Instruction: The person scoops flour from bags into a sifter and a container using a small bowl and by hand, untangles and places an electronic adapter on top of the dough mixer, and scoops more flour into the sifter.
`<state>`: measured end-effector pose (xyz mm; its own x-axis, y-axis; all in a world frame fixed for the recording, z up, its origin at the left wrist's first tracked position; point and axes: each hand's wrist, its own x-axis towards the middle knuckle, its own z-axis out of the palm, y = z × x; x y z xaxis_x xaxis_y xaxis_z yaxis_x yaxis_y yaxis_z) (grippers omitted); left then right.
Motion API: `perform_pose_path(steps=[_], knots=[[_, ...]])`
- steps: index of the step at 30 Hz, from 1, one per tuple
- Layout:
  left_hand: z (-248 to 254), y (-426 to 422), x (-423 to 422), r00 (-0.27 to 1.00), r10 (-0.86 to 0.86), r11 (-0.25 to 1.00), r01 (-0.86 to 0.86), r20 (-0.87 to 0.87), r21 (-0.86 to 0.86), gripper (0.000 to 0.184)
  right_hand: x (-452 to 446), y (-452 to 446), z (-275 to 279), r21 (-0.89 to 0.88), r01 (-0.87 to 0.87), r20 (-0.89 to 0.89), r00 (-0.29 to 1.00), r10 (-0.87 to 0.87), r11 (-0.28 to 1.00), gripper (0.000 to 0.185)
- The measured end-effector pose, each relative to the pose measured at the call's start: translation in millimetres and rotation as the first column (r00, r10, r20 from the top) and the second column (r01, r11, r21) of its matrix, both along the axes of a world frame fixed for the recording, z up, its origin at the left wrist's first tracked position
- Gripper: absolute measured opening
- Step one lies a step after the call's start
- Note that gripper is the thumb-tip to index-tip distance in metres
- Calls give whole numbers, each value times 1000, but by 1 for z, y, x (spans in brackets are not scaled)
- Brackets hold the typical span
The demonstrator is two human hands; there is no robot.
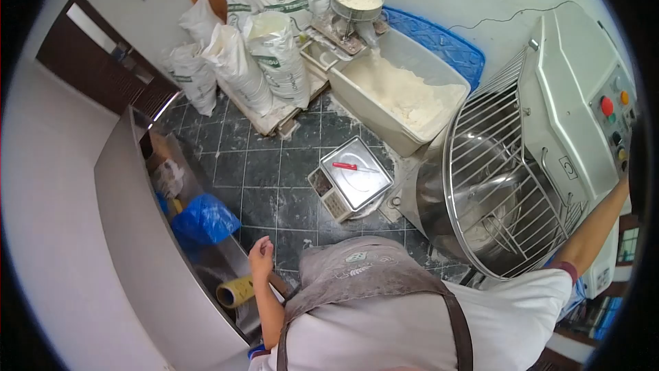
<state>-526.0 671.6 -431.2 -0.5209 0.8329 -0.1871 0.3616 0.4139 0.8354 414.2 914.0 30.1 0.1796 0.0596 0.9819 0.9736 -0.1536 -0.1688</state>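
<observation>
My left hand (pixel 261 259) hangs beside the apron, fingers loosely curled and holding nothing visible. Nearest to it are a yellow roll (pixel 235 293) and a blue plastic bag (pixel 206 219) on a shelf. My right forearm (pixel 598 230) reaches along the side of the large dough mixer (pixel 573 96) toward its control panel (pixel 615 116); the hand itself is lost at the dark picture edge. A red emergency button (pixel 607 105) sits on that panel. The wire guard (pixel 491 165) covers the steel mixer bowl (pixel 439 196), where the spiral hook shows through the bars.
A floor scale (pixel 364 182) carries a red-handled knife (pixel 344 166). Behind it stands a bin (pixel 384 127) of flour, with a sieve (pixel 357 10) on a stand at its end. Flour sacks (pixel 278 62) rest on a pallet. A metal counter (pixel 137 234) runs along the left.
</observation>
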Motion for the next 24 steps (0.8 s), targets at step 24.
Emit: perform_pose_path(steps=[24], knots=[[4,459,-362,852,-522,852,520,-23,-56,35,-802,21,-786,-630,-776,-753,613,-240,-7,20]])
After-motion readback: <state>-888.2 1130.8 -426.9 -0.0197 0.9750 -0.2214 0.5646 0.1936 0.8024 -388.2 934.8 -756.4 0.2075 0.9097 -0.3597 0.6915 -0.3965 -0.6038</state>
